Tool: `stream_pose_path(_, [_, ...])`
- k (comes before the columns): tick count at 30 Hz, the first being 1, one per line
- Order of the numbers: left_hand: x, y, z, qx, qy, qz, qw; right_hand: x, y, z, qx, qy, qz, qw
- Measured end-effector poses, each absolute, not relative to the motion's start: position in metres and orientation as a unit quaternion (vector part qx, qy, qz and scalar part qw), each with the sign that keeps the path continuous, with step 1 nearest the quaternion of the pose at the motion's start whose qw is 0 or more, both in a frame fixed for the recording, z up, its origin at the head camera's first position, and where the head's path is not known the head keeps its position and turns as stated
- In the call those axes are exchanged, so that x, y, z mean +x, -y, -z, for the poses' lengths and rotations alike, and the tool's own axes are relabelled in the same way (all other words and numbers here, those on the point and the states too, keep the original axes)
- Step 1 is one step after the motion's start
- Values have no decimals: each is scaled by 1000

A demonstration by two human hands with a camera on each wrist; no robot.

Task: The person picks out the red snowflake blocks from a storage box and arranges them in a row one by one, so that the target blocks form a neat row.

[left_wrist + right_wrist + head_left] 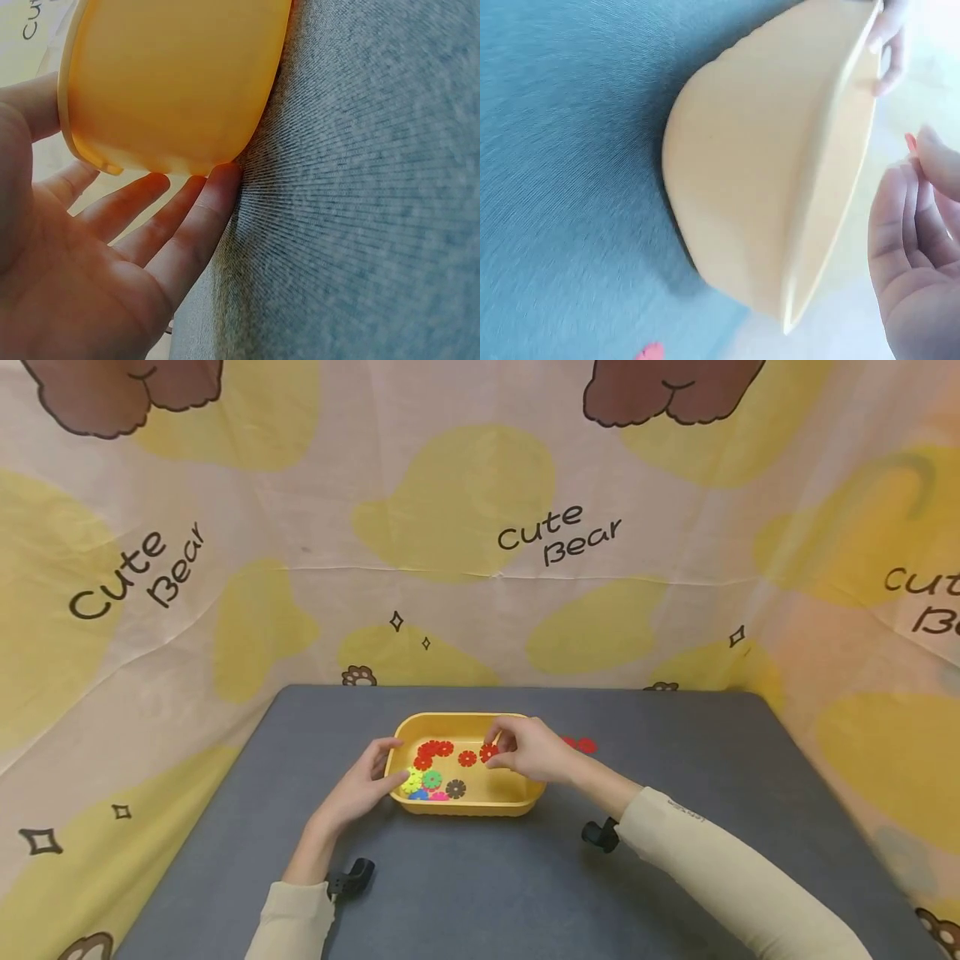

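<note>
A yellow plastic bin [472,808] stands on the table, with small flower-shaped discs inside. My left hand [365,783] holds its left end, thumb over the rim and fingertips against the outer wall [172,82] in the left wrist view. Over the bin's right part, my right hand [534,752] pinches a red notched disc [488,752] between thumb and fingers. Only the disc's edge [910,142] shows in the right wrist view. Loose red discs [445,748] lie toward the bin's far left. Nearer are a green disc [431,779], yellow ones [412,782], a dark grey one [455,789], blue and pink.
More red discs [587,746] lie on the grey table [480,885] to the right of the bin, partly behind my right hand. A printed cloth [450,602] hangs around the table's back and sides. Black straps [351,878] sit on both wrists.
</note>
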State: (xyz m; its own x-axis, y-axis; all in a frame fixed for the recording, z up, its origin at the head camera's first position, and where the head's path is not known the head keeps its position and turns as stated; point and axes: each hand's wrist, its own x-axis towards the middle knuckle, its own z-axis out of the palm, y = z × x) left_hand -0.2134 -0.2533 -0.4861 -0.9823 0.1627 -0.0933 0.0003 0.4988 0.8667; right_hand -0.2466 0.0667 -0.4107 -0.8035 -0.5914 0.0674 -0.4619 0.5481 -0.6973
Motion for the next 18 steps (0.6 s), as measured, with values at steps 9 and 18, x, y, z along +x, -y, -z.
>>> stream_pose_path(9, [-213, 254, 485, 47, -861, -499, 86, -234, -106, 405, -314, -875, 365, 57])
stream_pose_path(18, [-214, 255, 486, 53, -859, -503, 86, -242, -152, 420, -268, -887, 376, 29])
